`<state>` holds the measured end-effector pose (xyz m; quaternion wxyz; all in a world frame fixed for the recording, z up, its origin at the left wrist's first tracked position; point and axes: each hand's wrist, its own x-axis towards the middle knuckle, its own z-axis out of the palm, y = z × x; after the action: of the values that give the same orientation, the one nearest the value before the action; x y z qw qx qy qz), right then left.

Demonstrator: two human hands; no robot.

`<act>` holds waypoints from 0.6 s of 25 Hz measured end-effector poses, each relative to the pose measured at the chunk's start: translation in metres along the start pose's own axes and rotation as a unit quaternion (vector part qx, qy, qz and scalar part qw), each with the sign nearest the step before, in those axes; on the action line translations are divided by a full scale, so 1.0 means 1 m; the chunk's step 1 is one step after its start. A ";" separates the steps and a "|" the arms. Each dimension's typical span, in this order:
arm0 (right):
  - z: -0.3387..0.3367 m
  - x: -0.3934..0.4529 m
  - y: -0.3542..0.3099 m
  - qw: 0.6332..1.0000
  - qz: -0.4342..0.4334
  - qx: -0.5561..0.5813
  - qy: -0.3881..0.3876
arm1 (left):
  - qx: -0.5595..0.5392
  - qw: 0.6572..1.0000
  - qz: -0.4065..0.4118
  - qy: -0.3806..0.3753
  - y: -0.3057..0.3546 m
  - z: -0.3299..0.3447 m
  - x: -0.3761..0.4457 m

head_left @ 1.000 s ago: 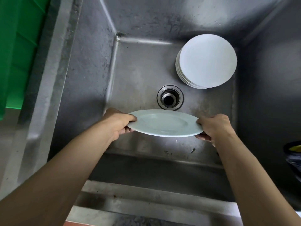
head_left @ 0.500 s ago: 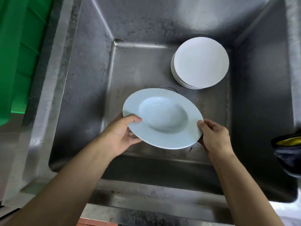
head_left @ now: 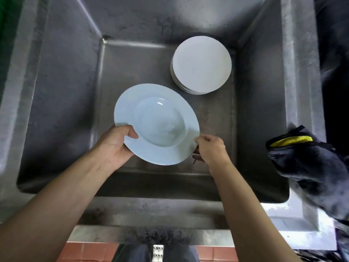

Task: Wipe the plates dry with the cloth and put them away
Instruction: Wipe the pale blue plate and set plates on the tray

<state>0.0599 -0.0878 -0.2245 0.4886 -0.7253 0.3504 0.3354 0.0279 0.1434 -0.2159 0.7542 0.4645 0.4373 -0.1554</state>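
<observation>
Over the sink (head_left: pixel 62 103), we see one deep-welled white plate (head_left: pixel 156 123) lifted clear of the basin floor, face up and tilted toward us, held above the near half of the basin. The left hand (head_left: pixel 115 146) grips its near-left rim, thumb curled over the top and fingers underneath. The right hand (head_left: pixel 211 148) pinches the near-right rim edge with curled fingertips.

A stack of plates (head_left: pixel 201 64) waits in the far-right corner of the sink floor. The dark cloth (head_left: pixel 309 167) (yellow trim showing) is draped over the sink's right rim, untouched.

We judge this the start of the drying step: a plate is picked, no cloth in hand yet. The next move likely calls for the left hand to carry the plate alone while the right reaches for the cloth.

No readable writing, brand or label anywhere.
</observation>
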 end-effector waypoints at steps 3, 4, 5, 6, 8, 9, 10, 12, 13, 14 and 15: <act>-0.006 -0.010 -0.004 0.993 -0.068 -0.082 0.047 | 0.029 0.999 -0.001 0.013 -0.001 -0.001 0.010; -0.010 -0.017 -0.005 0.988 -0.112 -0.087 0.061 | 0.037 0.999 -0.001 0.012 -0.001 -0.002 0.013; -0.012 -0.027 -0.007 0.982 -0.153 -0.087 0.072 | 0.044 0.999 0.001 0.010 -0.002 -0.005 0.016; -0.014 -0.037 -0.008 0.975 -0.190 -0.080 0.082 | 0.052 0.999 0.002 0.009 -0.001 -0.008 0.019; -0.020 -0.058 -0.009 0.956 -0.265 -0.072 0.107 | 0.071 0.997 0.004 0.005 0.000 -0.011 0.025; -0.023 -0.068 -0.008 0.942 -0.302 -0.074 0.124 | 0.080 0.997 0.005 0.002 0.000 -0.012 0.028; -0.028 -0.076 -0.008 0.926 -0.337 -0.083 0.146 | 0.087 0.996 0.006 -0.002 0.001 -0.011 0.031; -0.040 -0.087 -0.005 0.881 -0.404 -0.129 0.209 | 0.095 0.995 0.001 -0.011 0.002 -0.012 0.035; -0.048 -0.090 -0.003 0.851 -0.431 -0.164 0.251 | 0.100 0.995 0.000 -0.018 0.002 -0.012 0.037; -0.056 -0.093 0.000 0.823 -0.445 -0.199 0.292 | 0.105 0.994 0.000 -0.022 0.002 -0.013 0.039; -0.063 -0.094 0.004 0.799 -0.447 -0.230 0.329 | 0.109 0.994 0.000 -0.025 0.001 -0.015 0.041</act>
<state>0.0163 -0.1317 -0.1293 0.2584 -0.9591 0.0396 -0.1085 0.0444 0.1638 -0.2510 0.7100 0.5397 0.3988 -0.2133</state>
